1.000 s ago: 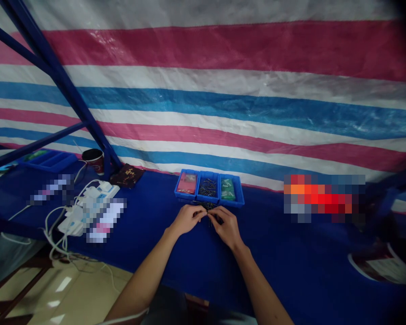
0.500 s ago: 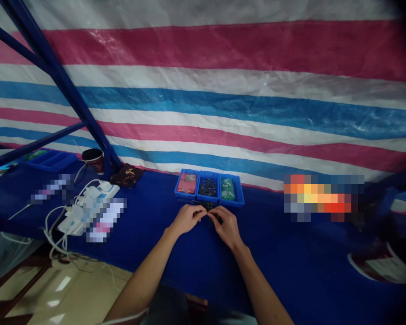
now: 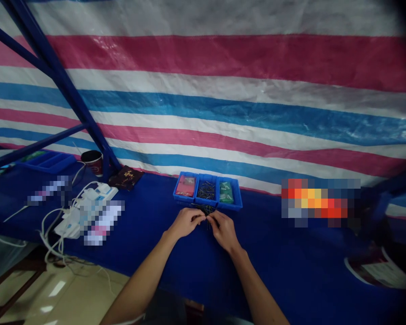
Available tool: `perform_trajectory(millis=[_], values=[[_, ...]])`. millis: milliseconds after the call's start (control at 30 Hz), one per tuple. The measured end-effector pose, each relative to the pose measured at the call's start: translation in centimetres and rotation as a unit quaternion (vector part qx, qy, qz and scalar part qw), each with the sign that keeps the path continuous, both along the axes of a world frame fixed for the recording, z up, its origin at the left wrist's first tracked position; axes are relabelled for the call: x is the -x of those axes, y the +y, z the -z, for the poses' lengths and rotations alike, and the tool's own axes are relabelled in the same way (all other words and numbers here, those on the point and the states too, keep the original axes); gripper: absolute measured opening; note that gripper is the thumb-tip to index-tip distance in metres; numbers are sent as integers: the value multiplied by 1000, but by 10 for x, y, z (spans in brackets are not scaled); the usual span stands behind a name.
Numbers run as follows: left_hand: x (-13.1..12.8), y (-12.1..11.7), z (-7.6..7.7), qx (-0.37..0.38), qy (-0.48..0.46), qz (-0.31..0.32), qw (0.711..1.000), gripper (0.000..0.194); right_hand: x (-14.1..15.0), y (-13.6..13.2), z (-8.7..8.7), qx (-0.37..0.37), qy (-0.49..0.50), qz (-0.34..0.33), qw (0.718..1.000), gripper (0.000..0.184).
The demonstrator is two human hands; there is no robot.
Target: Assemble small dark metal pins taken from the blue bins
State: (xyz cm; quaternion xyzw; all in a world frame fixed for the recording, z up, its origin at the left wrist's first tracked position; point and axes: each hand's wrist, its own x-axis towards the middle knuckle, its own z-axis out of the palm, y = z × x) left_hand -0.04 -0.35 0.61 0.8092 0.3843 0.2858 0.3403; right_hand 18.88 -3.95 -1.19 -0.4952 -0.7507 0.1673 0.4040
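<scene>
My left hand (image 3: 188, 221) and my right hand (image 3: 223, 228) meet fingertip to fingertip over the blue table, each closed in a pinch. What the fingers hold is too small to make out. Just behind them lies a small heap of dark screws (image 3: 208, 209) on the tabletop, partly hidden by my hands. Beyond the heap stand three joined blue bins. In the left bin (image 3: 184, 197) is a pink packet (image 3: 185, 186); dark screws (image 3: 206, 190) fill the middle one; the right bin (image 3: 236, 206) contains a green packet with pale plugs (image 3: 226, 193).
Left of my arms lie a white power strip (image 3: 88, 210) and tangled white cables (image 3: 52, 243). Farther back are a dark wrapper (image 3: 126, 177), a paper cup (image 3: 93, 162) and a blue tray (image 3: 47, 161). A blue metal frame (image 3: 72, 104) rises at left, before a striped sheet (image 3: 223, 108).
The view has shifted slightly, so the bins and hands appear a little lower and farther left. My hands stay pinched together in the same place by the screws.
</scene>
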Motion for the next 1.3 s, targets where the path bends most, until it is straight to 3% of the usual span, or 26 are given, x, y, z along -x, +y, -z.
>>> perform_trajectory(millis=[167, 367, 967, 1300], values=[[0, -2, -4, -1, 3, 1, 1000, 31, 0, 0, 2, -15, -36, 15, 999, 34], [1, -1, -2, 0, -2, -13, 1000, 31, -1, -1, 2, -20, 26, 18, 999, 19], [2, 0, 2, 4, -13, -13, 1000, 31, -1, -1, 0, -7, 55, -7, 998, 21], [1, 1, 4, -2, -13, -8, 1000, 30, -3, 2, 7, -37, 12, -2, 999, 22]])
